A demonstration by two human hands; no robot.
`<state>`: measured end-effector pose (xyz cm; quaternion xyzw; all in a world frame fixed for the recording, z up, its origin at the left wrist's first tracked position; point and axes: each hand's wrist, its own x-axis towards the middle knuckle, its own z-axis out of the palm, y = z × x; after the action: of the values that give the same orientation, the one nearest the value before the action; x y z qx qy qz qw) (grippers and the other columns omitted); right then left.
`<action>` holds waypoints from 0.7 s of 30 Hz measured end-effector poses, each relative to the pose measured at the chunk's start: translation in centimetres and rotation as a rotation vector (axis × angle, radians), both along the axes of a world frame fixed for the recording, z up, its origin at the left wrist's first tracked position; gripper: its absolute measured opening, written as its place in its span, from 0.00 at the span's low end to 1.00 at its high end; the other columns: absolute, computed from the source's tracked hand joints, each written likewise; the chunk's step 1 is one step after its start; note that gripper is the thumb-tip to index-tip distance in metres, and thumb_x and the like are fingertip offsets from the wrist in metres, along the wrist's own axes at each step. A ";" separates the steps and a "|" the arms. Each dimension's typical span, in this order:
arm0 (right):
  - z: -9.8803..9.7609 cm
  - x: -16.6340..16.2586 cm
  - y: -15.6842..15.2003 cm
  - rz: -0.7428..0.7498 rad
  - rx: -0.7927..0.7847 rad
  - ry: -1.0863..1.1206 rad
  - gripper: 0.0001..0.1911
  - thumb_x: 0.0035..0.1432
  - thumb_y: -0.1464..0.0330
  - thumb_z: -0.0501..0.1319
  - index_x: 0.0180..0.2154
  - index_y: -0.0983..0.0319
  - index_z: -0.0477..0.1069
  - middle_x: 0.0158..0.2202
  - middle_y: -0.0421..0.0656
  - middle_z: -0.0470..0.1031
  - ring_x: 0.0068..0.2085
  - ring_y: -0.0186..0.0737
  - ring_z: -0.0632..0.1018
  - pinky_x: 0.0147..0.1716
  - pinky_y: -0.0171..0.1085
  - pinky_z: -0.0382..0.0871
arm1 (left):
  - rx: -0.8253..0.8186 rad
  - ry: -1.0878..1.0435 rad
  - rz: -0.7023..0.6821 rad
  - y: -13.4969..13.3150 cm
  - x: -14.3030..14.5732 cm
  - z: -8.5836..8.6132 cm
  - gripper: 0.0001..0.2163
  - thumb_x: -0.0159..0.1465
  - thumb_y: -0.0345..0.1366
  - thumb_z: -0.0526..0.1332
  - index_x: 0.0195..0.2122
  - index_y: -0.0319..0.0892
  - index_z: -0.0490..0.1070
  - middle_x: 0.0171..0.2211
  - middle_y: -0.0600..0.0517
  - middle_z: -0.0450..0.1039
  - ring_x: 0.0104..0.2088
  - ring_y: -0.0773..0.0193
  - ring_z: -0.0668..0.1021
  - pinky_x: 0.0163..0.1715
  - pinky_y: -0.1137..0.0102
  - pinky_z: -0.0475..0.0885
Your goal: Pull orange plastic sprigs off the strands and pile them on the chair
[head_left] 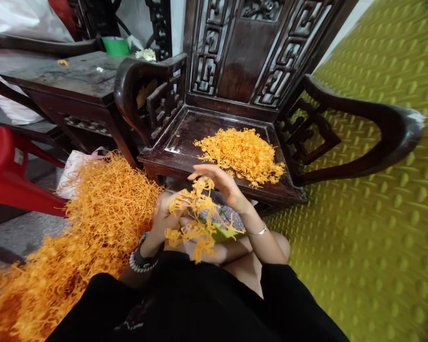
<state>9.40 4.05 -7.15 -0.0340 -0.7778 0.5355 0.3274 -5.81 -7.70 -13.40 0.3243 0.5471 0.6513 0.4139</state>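
In front of my lap hangs a loose cluster of orange plastic pieces with thin curling prongs. My left hand is closed around its left side, with a watch and a beaded bracelet on the wrist. Just above and to the right, my right hand reaches over the cluster with its fingers stretched out; its thumb is hidden. Whether it touches the pieces I cannot tell. A heap of similar orange pieces lies on the seat of the dark wooden chair ahead.
A big mound of stringy orange pieces rises at my left, beside a white bag and a red stool. A dark side table bears a green tape roll. Textured yellow-green sheeting stretches along the right.
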 end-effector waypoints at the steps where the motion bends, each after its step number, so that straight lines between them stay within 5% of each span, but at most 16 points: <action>1: 0.1 -0.1 -0.6 -0.002 0.012 0.000 0.39 0.50 0.42 0.58 0.57 0.58 0.62 0.48 0.48 0.72 0.46 0.44 0.74 0.46 0.44 0.69 | -0.022 0.012 -0.016 -0.2 0.2 0.4 0.11 0.49 0.41 0.69 0.31 0.43 0.75 0.29 0.52 0.74 0.35 0.60 0.75 0.37 0.69 0.72; 6: 1.0 -0.2 -2.0 -0.246 0.260 -0.098 0.07 0.60 0.64 0.60 0.37 0.60 0.72 0.32 0.40 0.74 0.31 0.32 0.73 0.33 0.34 0.66 | -0.047 0.050 -0.112 -0.8 0.4 1.1 0.10 0.52 0.44 0.67 0.26 0.43 0.74 0.24 0.54 0.72 0.28 0.64 0.72 0.29 0.72 0.70; 10: 1.4 0.2 -2.7 -0.395 0.286 -0.075 0.10 0.61 0.66 0.58 0.28 0.60 0.70 0.21 0.36 0.69 0.20 0.28 0.66 0.21 0.32 0.57 | -0.048 0.047 -0.263 -1.1 0.5 1.1 0.16 0.56 0.46 0.64 0.18 0.41 0.70 0.17 0.55 0.64 0.20 0.69 0.65 0.22 0.74 0.63; 17: 2.5 1.4 -5.1 -0.705 0.081 0.052 0.13 0.61 0.63 0.58 0.25 0.58 0.70 0.16 0.35 0.64 0.16 0.29 0.61 0.14 0.34 0.51 | -0.005 0.103 -0.558 -2.1 1.8 2.8 0.18 0.62 0.48 0.57 0.26 0.39 0.76 0.20 0.51 0.68 0.21 0.67 0.67 0.22 0.73 0.63; 21: 3.3 2.5 -6.5 -0.877 0.118 0.130 0.11 0.61 0.63 0.57 0.26 0.54 0.72 0.15 0.35 0.62 0.14 0.33 0.61 0.13 0.36 0.52 | 0.105 0.271 -0.691 -2.0 1.5 3.9 0.18 0.65 0.45 0.54 0.25 0.39 0.76 0.19 0.52 0.66 0.21 0.68 0.65 0.22 0.73 0.61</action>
<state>11.92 -2.49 -3.86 -0.3081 -0.6968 0.3020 0.5730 -4.32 -9.74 -9.49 0.5939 0.4211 0.4516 0.5158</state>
